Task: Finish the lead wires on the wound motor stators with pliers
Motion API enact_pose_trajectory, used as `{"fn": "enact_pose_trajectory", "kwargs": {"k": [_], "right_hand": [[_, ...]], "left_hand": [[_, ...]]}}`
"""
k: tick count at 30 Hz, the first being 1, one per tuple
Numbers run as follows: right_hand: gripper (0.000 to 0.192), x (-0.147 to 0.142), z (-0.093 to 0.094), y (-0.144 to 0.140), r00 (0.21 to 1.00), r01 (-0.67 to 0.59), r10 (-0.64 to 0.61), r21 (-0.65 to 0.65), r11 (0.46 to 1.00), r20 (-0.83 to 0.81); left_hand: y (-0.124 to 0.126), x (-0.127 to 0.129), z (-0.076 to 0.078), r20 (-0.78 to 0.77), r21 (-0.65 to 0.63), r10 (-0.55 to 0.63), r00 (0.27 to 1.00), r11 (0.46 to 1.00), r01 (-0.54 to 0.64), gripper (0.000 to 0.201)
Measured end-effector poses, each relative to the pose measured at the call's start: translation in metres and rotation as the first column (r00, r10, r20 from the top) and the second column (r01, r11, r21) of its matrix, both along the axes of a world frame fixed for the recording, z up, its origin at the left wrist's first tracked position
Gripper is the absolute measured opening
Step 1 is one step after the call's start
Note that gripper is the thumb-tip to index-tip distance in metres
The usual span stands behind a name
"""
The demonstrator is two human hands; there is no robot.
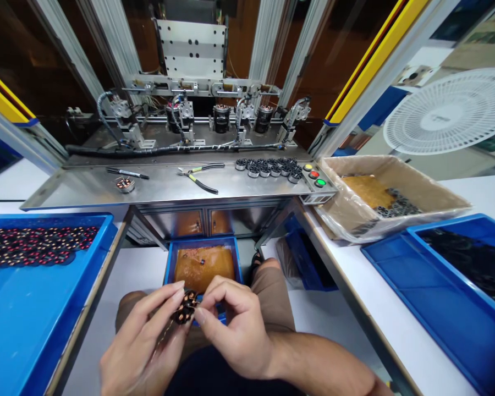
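Observation:
Over my lap, my left hand (pixel 142 344) and my right hand (pixel 235 330) pinch a small wound motor stator (pixel 184 311) with copper coils between their fingertips. Thin wire ends trail from it toward my left palm. Below the hands sits a small blue bin (pixel 171 258) holding brownish copper scrap. On the steel bench lie a single wound stator (pixel 125 184), cutting pliers (pixel 200 176) and a row of several unwound black stators (pixel 270 166).
A blue tray (pixel 37 308) with several wound stators stands at the left. At the right are a lined cardboard box (pixel 429 192) of black parts and blue trays (pixel 441 297). A winding machine (pixel 206 118) fills the back, with coloured buttons (pixel 315 176) and a white fan (pixel 454 110) nearby.

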State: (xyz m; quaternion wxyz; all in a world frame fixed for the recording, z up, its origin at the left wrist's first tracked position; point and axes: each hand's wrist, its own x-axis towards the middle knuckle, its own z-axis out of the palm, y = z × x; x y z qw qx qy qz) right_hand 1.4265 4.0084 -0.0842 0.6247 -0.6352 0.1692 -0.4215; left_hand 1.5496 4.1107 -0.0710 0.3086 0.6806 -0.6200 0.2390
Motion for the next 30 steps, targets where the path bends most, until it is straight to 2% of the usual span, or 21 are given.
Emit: {"fn": "enact_pose_trajectory", "kwargs": {"k": [5, 11, 20, 25, 30], "right_hand": [[0.015, 0.002, 0.005, 0.001, 0.999, -0.001, 0.001, 0.012, 1.0, -0.04], [0.018, 0.003, 0.011, -0.001, 0.988, -0.048, 0.066, 0.13, 0.99, -0.14], [0.015, 0.005, 0.009, -0.005, 0.966, -0.13, 0.18, 0.254, 0.958, -0.184], [0.015, 0.006, 0.011, -0.006, 0.958, -0.147, 0.209, 0.286, 0.947, -0.197], [0.014, 0.008, 0.016, -0.005, 0.952, -0.122, 0.205, 0.332, 0.935, -0.229]], "left_hand": [[-0.001, 0.0, 0.002, -0.018, -0.005, -0.031, 0.999, 1.0, 0.031, 0.019], [0.0, 0.0, -0.002, -0.046, -0.022, 0.001, 0.999, 1.0, -0.002, 0.024], [0.0, 0.0, -0.006, -0.101, -0.028, 0.0, 0.995, 1.0, -0.003, 0.027], [0.001, 0.005, -0.009, -0.068, 0.015, -0.025, 0.997, 1.0, 0.026, 0.029], [-0.002, 0.006, -0.005, -0.054, 0.022, -0.075, 0.996, 0.997, 0.077, 0.025]]}}
